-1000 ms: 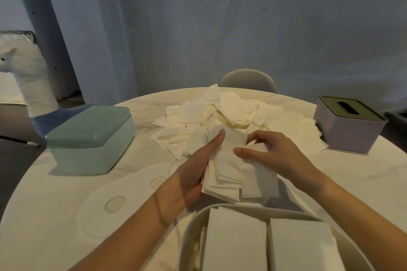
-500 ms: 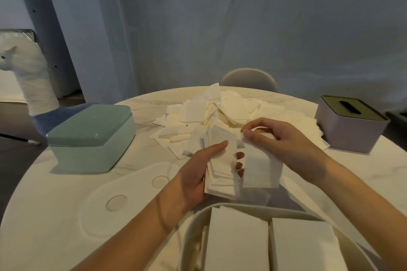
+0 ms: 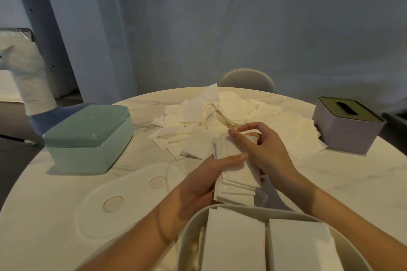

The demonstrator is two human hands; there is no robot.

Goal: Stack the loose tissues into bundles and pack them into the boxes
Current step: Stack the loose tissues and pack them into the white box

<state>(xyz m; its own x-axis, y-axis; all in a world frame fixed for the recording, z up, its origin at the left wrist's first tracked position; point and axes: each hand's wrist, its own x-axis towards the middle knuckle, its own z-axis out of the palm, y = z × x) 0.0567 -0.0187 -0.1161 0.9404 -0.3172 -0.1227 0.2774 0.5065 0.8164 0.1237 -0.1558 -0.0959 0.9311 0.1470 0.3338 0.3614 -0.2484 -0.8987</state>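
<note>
1. Left hand (image 3: 202, 182) grips the near-left side of a stack of white folded paper tissues (image 3: 236, 179), thumb laid across the top.
2. Right hand (image 3: 262, 152) holds the same stack from the 2 o'clock side, fingers curled over its far end.
3. The stack is held just above the round white marble-look table (image 3: 55, 215), immediately beyond the open cream oval plastic box (image 3: 189, 237) at 6 o'clock.
4. That box contains two white tissue bundles side by side.
5. A loose pile of white tissues (image 3: 220, 114) lies at 12 o'clock, just past the hands.
6. A closed mint-green rectangular box (image 3: 88, 136) stands at 10 o'clock.
7. A lilac square box with olive slotted lid (image 3: 345, 125) stands at 2 o'clock, touching the pile's edge.
8. A flat white oval lid (image 3: 132, 200) rests at 8 o'clock.
</note>
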